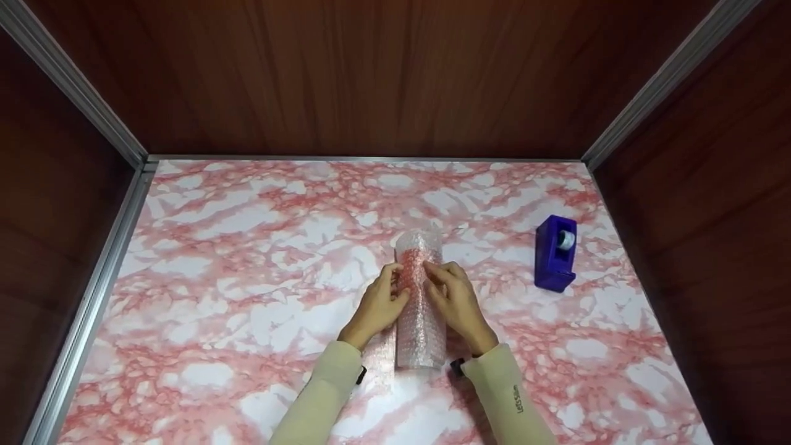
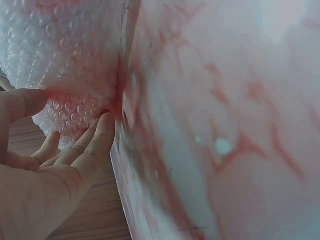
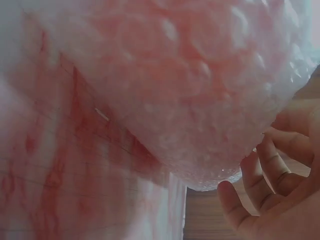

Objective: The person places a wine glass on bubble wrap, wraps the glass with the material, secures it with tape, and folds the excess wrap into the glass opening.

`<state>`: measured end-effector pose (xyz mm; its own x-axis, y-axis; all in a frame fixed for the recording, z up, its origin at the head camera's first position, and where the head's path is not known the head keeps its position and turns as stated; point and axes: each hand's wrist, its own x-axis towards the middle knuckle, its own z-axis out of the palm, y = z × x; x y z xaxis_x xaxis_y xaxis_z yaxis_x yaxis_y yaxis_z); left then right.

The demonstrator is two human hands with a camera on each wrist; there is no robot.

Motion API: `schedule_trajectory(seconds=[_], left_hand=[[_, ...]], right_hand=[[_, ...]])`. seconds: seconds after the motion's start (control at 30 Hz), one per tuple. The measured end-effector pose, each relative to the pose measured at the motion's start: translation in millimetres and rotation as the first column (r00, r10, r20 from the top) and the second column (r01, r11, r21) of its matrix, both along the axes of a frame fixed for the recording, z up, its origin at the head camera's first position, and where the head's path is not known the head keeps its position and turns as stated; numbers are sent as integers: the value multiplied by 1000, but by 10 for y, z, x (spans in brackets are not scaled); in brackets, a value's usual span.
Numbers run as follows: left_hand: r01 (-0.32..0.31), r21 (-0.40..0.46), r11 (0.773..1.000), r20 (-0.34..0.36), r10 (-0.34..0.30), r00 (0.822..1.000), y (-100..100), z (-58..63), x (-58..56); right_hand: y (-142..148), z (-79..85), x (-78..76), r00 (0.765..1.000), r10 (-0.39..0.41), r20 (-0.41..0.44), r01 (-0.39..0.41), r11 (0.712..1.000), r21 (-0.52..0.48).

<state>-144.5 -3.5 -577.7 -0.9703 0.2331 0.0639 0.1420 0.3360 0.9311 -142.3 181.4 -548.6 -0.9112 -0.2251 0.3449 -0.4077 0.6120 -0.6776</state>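
A long bundle of clear bubble wrap lies on the marbled table in the head view, pointing away from me. Red shows through its upper half; what is inside is hidden. My left hand holds its left side, thumb over the top and fingers low along the edge. In the left wrist view that hand's fingertips meet the bubbles near the table surface. On the other side my right hand holds the bundle, thumb and index finger on its top. Bent right fingers sit along the wrap's edge in the right wrist view.
A purple tape dispenser with a roll of tape stands to the right of the bundle. Dark wood panels with metal edge rails enclose the back and both sides of the red-and-white table.
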Motion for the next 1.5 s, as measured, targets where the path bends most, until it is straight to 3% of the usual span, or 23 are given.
schedule_trajectory(seconds=[0.23,0.33,0.43,0.57,0.73,0.9,1.07,1.37,1.5], left_hand=[[-45,-117,992,-111,32,993,-33,64,-45],[-41,-82,996,-140,29,990,-45,117,-79],[29,-51,998,-158,-37,987,-65,185,-122],[140,-118,983,-157,-158,975,-110,272,-202],[242,-255,936,-130,-281,951,-153,354,-348],[336,-318,886,-74,-377,923,-171,414,-471],[358,-349,866,-39,-395,918,-173,433,-526],[365,-354,861,-20,-397,917,-126,436,-517],[360,-361,860,-15,-392,920,-124,459,-525]], right_hand=[[5,17,-27,999,6,-47,-3,998,66],[6,14,-26,999,12,-50,-8,998,69],[-3,3,-24,998,16,-66,-11,997,75],[-13,-16,-17,996,19,-82,-12,996,84],[-7,-30,-12,997,23,-80,-17,997,74],[16,-42,-31,995,40,-94,-35,998,58],[37,-34,-51,994,76,-80,-73,997,38],[195,46,-11,990,141,29,-142,990,27],[401,123,-33,993,114,25,-115,993,15]])
